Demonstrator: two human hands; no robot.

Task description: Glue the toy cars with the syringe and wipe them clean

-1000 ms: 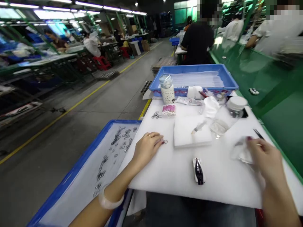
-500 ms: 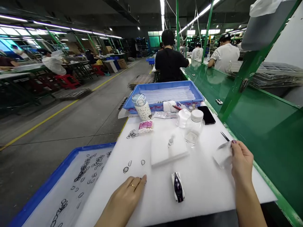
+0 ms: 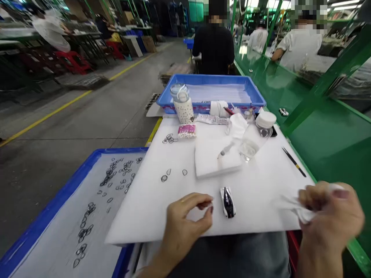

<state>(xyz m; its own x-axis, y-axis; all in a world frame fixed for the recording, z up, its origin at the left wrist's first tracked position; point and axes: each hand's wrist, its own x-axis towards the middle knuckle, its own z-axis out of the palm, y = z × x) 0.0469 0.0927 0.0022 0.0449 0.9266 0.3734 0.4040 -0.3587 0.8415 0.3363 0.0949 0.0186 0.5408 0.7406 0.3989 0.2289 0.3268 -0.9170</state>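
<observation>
My right hand (image 3: pixel 330 216), blurred, is closed around a crumpled white cloth (image 3: pixel 304 214) at the board's right edge. My left hand (image 3: pixel 188 220) is just left of a toy car (image 3: pixel 227 202), white with a dark top. Its thumb and fingertips are drawn together in a pinch; anything between them is too small to make out. Thin black rings (image 3: pixel 164 178) lie loose beyond that hand. Tweezers (image 3: pixel 294 162) rest at the right. A small grey-tipped piece (image 3: pixel 227 148) lies on a white foam block (image 3: pixel 217 170), beside a clear bottle (image 3: pixel 255 137).
A blue tray (image 3: pixel 98 154) with many black rings stands lower left. At the back are another blue tray (image 3: pixel 211 79), a dotted cup (image 3: pixel 184 110) and a cotton swab pack (image 3: pixel 187 131). A green post (image 3: pixel 313 96) rises at right; people sit beyond.
My left hand has come up off the board toward the toy car, its fingers now pinched. The right hand has drawn the cloth nearer and bunched it, away from the tweezers. The view has tilted down.
</observation>
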